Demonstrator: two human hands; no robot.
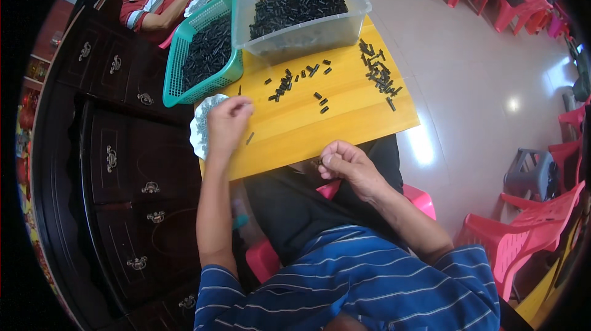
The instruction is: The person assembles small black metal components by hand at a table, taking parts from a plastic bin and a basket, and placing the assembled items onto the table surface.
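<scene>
My left hand (226, 123) is over the table's left edge, beside a white scalloped dish (202, 123) of small silvery metal pieces. Its fingers are curled together, and whatever they may hold is too small to make out. At the table's front edge, my right hand (346, 163) pinches a small dark piece (317, 161) between thumb and fingers. A loose group of short black tube-like parts (283, 84) lies mid-table. More black parts (378, 72), some of them longer, are spread along the right side. One thin dark piece (250, 138) rests just right of my left hand.
A green basket (175, 78) and a clear plastic bin (363, 14), both holding many black parts, stand at the table's far side. Dark drawers (117, 146) flank the left. Another person (151, 11) sits beyond the basket. Pink chairs (511, 238) and a grey stool (529, 174) are at right.
</scene>
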